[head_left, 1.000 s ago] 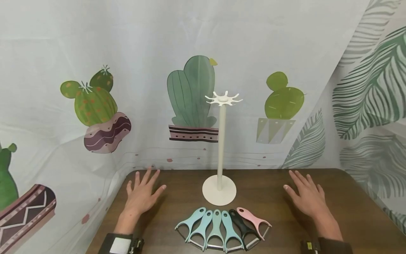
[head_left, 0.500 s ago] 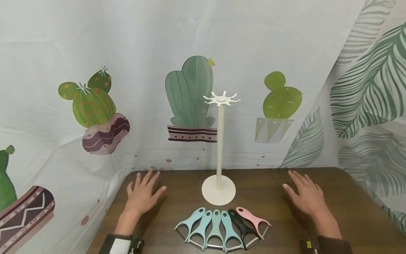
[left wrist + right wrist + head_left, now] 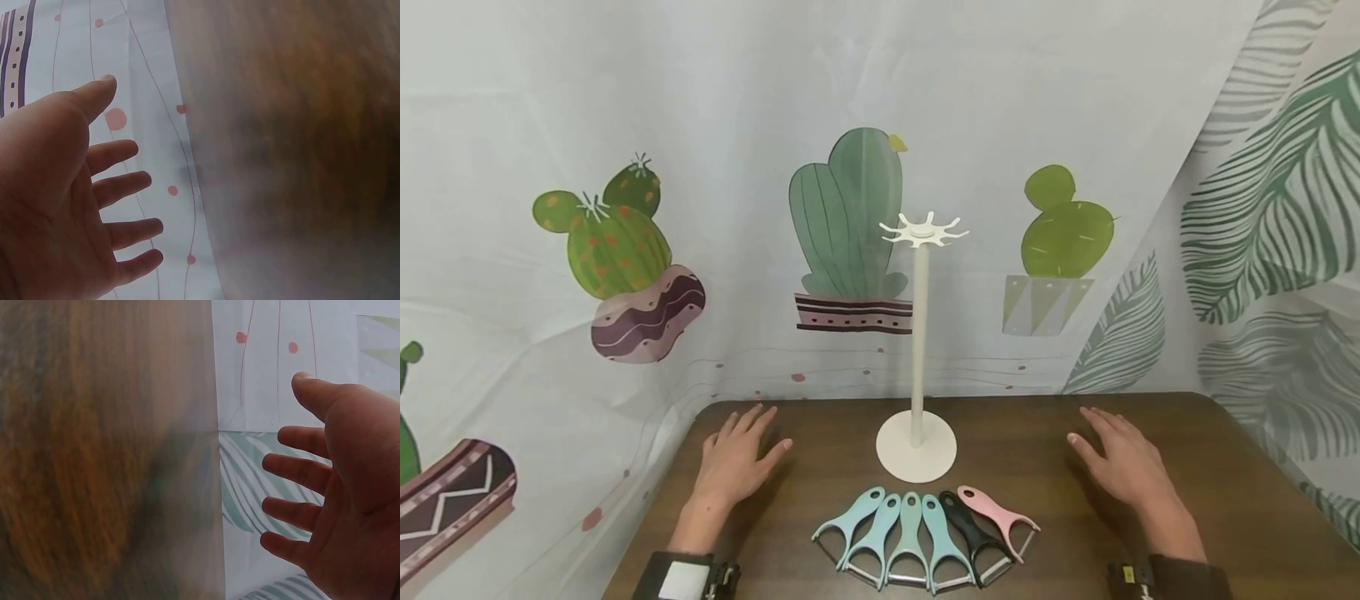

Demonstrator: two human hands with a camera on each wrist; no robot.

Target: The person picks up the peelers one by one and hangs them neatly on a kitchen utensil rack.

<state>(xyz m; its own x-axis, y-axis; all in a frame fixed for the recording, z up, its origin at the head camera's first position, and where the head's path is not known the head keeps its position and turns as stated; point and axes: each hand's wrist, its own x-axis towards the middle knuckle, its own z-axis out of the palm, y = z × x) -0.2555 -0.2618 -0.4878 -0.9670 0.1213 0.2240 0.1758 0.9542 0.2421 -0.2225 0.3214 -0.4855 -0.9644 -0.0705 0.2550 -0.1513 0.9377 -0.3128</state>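
Note:
In the head view, several Y-shaped peelers lie fanned out on the table: light blue and green ones such as the green peeler (image 3: 912, 525), a black peeler (image 3: 972, 529) and a pink peeler (image 3: 992, 510). Behind them stands a white rack (image 3: 919, 350) with a round base and a ring of hooks on top, nothing hanging from it. My left hand (image 3: 733, 462) is over the table left of the rack, fingers spread, holding nothing. On the right side my right hand (image 3: 1126, 467) is likewise extended with nothing in it. Both wrist views show bare palms and separated fingers.
A brown wooden table (image 3: 1022, 450) carries everything. Behind its far edge hangs a white curtain (image 3: 737, 167) printed with cacti and leaves, close to both hands' fingertips. Dark cuffs with small devices wrap both wrists.
My left fingers have bent or lowered slightly; the right hand has barely shifted. The head view has moved a little. Peelers and rack stay in place.

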